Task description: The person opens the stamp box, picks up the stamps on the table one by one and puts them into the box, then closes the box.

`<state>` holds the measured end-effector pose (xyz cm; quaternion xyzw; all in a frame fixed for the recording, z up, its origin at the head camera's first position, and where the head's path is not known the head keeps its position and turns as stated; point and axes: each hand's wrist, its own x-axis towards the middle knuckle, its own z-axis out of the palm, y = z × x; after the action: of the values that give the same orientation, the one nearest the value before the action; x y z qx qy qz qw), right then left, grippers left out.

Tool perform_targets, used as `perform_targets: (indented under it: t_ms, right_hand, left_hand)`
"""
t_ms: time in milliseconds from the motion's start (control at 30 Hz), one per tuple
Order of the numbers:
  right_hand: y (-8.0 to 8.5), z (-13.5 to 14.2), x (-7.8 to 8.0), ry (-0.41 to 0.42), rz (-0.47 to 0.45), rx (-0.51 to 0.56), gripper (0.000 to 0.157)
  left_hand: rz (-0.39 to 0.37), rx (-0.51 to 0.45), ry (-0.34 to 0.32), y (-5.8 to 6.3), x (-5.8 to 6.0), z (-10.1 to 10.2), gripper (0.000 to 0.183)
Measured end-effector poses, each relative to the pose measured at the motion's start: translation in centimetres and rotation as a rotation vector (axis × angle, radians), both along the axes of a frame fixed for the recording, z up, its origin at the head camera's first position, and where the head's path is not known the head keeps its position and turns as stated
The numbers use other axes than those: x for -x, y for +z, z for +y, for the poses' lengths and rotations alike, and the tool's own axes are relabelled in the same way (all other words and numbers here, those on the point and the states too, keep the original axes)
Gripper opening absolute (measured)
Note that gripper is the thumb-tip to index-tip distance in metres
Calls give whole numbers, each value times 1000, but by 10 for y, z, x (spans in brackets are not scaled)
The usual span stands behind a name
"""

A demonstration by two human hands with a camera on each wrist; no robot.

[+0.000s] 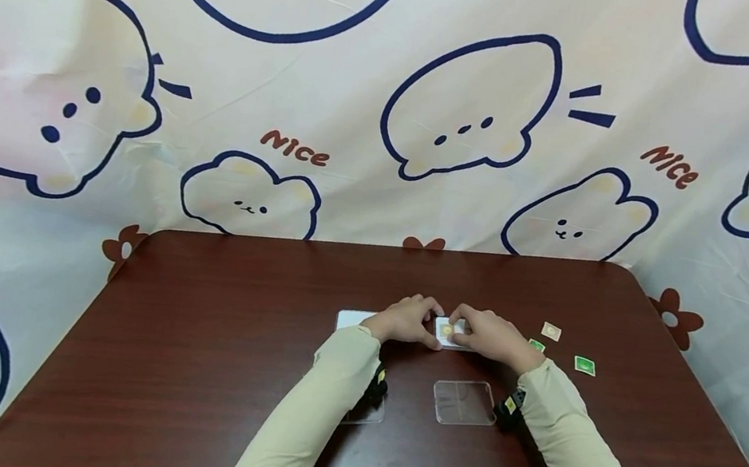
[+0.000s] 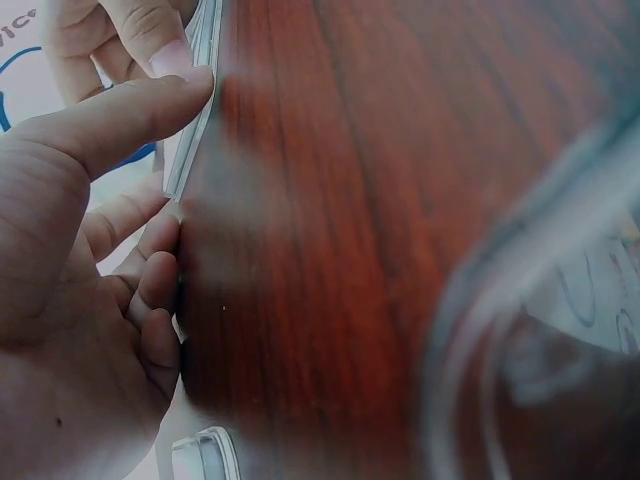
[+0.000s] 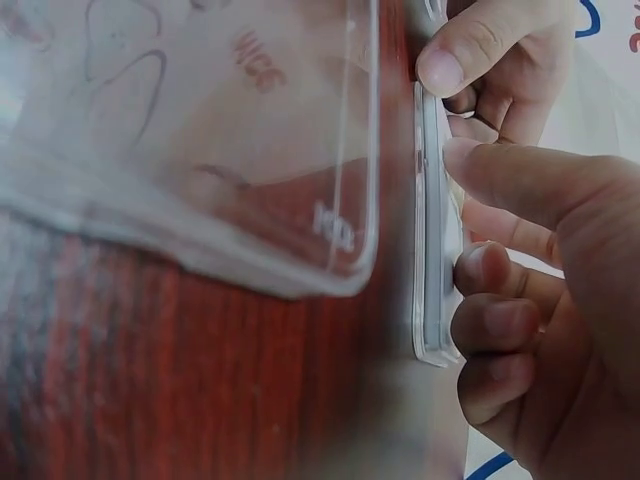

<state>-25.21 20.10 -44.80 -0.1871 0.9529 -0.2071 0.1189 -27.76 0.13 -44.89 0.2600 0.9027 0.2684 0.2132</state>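
Observation:
A thin flat case (image 1: 441, 331), white with clear edges and a small picture of a yellow round shape on it, lies between both hands on the table. My left hand (image 1: 407, 321) grips its left side; in the left wrist view that thumb (image 2: 185, 95) sits on the case's clear edge (image 2: 190, 150). From the other side my right hand (image 1: 493, 338) holds it, thumb (image 3: 490, 165) at the edge of the layered case (image 3: 432, 250) and the other fingers curled beside it. The right fingers partly cover the picture in the head view.
Beside the left hand lies another white flat piece (image 1: 350, 318). A clear plastic lid (image 1: 464, 403) lies nearer the body, another clear piece (image 1: 372, 415) partly under the left wrist. To the right are a small cream card (image 1: 551, 331) and green cards (image 1: 584, 366).

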Motion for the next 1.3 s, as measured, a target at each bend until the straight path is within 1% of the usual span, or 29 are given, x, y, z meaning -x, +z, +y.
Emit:
perform_targets:
  t_ms: [167, 300, 433, 633, 700, 900, 1033, 1167, 1300]
  right_hand:
    - [3, 4, -3, -11, 9, 20, 25]
    - [11, 16, -5, -46, 26, 55, 29]
    - [17, 38, -5, -110, 21, 88, 33]
    - [20, 80, -6, -211, 23, 143, 39]
    - [20, 94, -6, -241, 34, 156, 40]
    - [16, 125, -8, -317, 8, 175, 47]
    - [11, 139, -11, -325, -15, 167, 51]
    - [8, 145, -12, -333, -43, 160, 53]
    - [5, 148, -11, -331, -19, 133, 48]
  left_hand:
    - [-3, -1, 0, -1, 1, 1, 57]
    - [8, 4, 3, -2, 1, 1, 55]
    - [11, 3, -2, -3, 1, 1, 55]
    - [1, -17, -5, -1, 0, 0, 55]
    - [-1, -22, -3, 0, 0, -1, 55]
    - [-2, -15, -4, -1, -1, 0, 55]
    - [14, -2, -8, -3, -1, 1, 56]
    - [9, -4, -1, -2, -1, 1, 56]
    - [9, 0, -1, -2, 0, 1, 56]
